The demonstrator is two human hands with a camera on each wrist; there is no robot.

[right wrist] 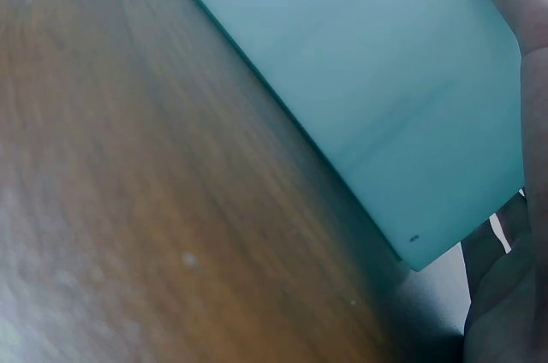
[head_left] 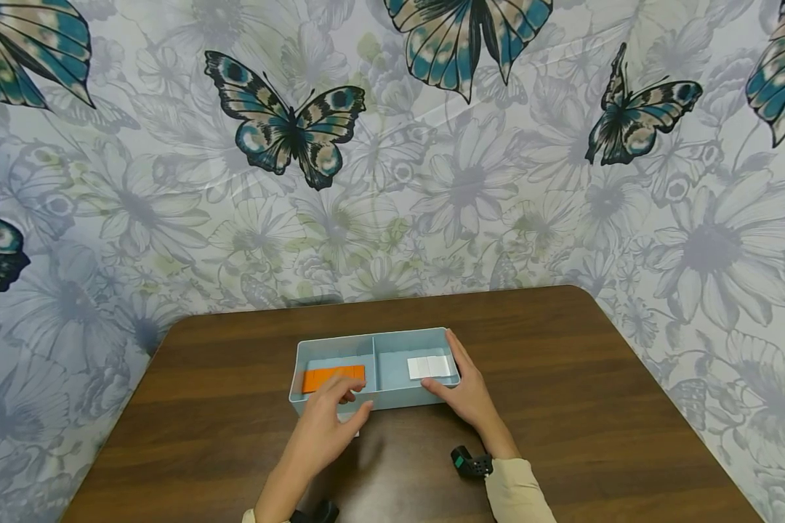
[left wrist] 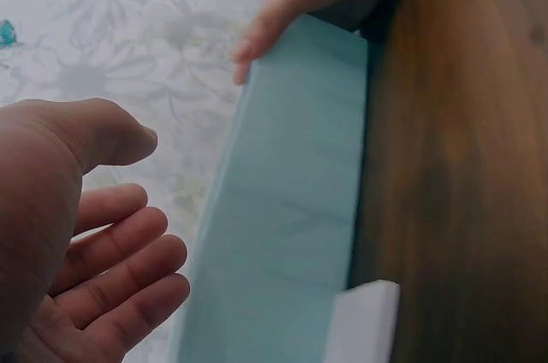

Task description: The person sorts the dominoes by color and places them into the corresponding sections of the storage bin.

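Observation:
A light blue two-compartment box [head_left: 340, 402] stands on the table. Several orange pieces [head_left: 333, 378] lie side by side in its left compartment, and several white pieces [head_left: 429, 367] in the right one. My right hand [head_left: 467, 392] grips the box's right end, thumb over the front rim and fingers along the end wall. My left hand [head_left: 327, 425] hovers at the front left of the box, fingers loosely bent and holding nothing. In the left wrist view a white block [left wrist: 364, 324] stands against the box's front wall; the left hand mostly hides it in the head view.
The brown wooden table [head_left: 595, 407] has rounded far corners and reaches a wall covering [head_left: 392, 218] printed with flowers and butterflies. A black wrist device [head_left: 472, 463] sits on the right wrist, and another shows partly at the left wrist.

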